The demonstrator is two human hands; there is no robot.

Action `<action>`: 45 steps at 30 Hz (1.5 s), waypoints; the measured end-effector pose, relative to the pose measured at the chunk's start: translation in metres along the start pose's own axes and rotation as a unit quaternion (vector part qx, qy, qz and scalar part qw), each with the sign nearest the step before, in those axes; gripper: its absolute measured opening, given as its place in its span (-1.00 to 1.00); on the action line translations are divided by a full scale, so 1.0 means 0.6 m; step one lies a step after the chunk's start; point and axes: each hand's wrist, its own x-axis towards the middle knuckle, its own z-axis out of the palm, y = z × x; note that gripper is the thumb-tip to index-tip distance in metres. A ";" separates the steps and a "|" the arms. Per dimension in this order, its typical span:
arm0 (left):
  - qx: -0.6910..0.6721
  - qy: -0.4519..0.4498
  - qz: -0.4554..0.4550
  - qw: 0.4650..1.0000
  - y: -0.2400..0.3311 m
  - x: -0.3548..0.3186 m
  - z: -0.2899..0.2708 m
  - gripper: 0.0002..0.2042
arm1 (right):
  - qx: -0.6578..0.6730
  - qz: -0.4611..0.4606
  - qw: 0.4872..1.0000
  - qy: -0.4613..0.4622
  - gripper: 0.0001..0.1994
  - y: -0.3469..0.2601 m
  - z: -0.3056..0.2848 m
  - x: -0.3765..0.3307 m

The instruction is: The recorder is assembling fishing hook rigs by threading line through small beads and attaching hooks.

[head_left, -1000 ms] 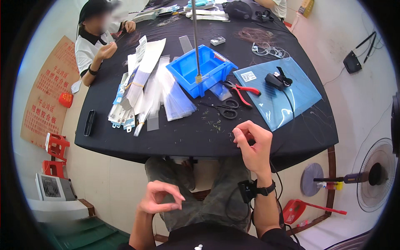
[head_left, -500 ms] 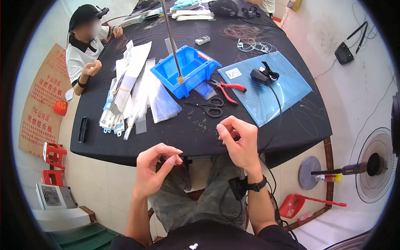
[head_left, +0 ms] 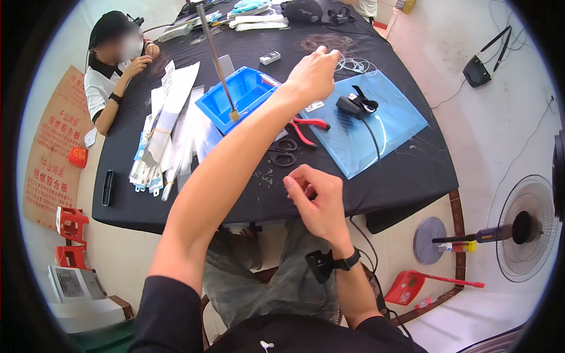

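My left hand (head_left: 315, 75) is stretched far over the table, back upward, beside a loose bundle of brown hair-like strands (head_left: 315, 42). Its fingers are curled under, and whatever they hold is hidden. Above the near table edge, my right hand (head_left: 321, 200) has its thumb and index finger brought together; anything pinched there is too fine to make out. Black scissors (head_left: 283, 154) and red-handled pliers (head_left: 312, 123) lie just beyond it. A blue bin (head_left: 215, 109) is partly covered by my left forearm.
A blue translucent folder (head_left: 376, 132) bears a black strapped device (head_left: 353, 106). Plastic sleeves and cards (head_left: 162, 129) are piled left. A metal pole (head_left: 215, 50) rises by the bin. Across the table corner sits another person (head_left: 109, 76). A fan (head_left: 521, 228) stands right.
My left hand has gone from the near edge up and right across the table. My right hand remains pinched near the edge. The other person's hands have come closer together.
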 end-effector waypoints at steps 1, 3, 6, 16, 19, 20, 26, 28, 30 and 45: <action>0.006 -0.040 -0.025 0.999 -0.012 0.033 0.025 -0.46 | -0.002 -0.009 1.000 -0.003 -0.86 -0.002 -0.001 0.000; 0.005 -0.064 -0.028 0.998 -0.033 0.085 0.071 -0.40 | -0.009 -0.012 1.000 -0.005 -0.85 -0.005 -0.002 0.001; 0.000 -0.108 -0.027 0.994 -0.059 0.131 0.124 -0.32 | 0.002 -0.022 1.000 -0.009 -0.84 -0.009 -0.006 0.006; -0.043 -0.014 -0.004 0.999 -0.088 0.170 0.175 -0.90 | 0.003 0.009 1.000 -0.027 -0.84 -0.008 -0.009 0.015; -0.051 0.071 0.023 0.996 -0.086 0.181 0.167 -0.89 | -0.003 -0.008 1.000 -0.024 -0.83 -0.002 -0.007 0.012; -0.080 0.107 0.017 0.991 -0.086 0.188 0.160 -0.88 | -0.002 -0.016 1.000 -0.019 -0.84 -0.001 -0.007 0.011; -0.088 0.179 0.020 0.980 -0.078 0.245 0.087 -0.87 | 0.013 -0.021 0.999 -0.020 -0.85 0.002 -0.008 0.008; -0.111 0.167 -0.005 0.980 -0.073 0.261 0.058 -0.84 | 0.023 -0.013 0.999 -0.020 -0.84 0.001 -0.009 0.008; -0.098 0.190 -0.032 0.976 -0.062 0.274 0.036 -0.85 | 0.028 -0.010 0.999 -0.019 -0.84 0.000 -0.010 0.008; -0.116 0.426 -0.087 0.893 0.001 0.303 -0.121 -0.86 | 0.025 -0.013 0.999 -0.016 -0.79 -0.002 -0.011 0.007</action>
